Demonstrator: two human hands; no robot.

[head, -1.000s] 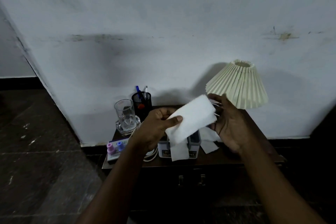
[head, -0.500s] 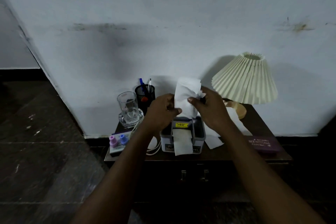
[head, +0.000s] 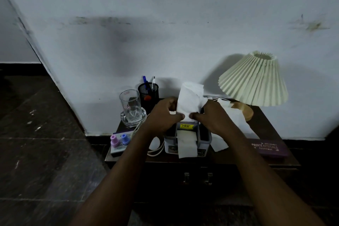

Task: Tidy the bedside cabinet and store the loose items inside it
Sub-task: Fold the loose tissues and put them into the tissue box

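Note:
A dark wooden bedside cabinet stands against the white wall. On its top sits a grey tissue box with a yellow sticker and a tissue hanging over its front. My left hand and my right hand both pinch a folded white tissue upright just above the box opening. More loose tissues lie to the right of the box.
A glass on a dish, a black mesh pen holder, a small box with two little bottles and a white cable occupy the left side. A pleated lamp and a purple case stand right. Two drawer handles show below.
The tissue was held flat between my hands, then folded upright. Both hands have since brought it down closer to the box opening.

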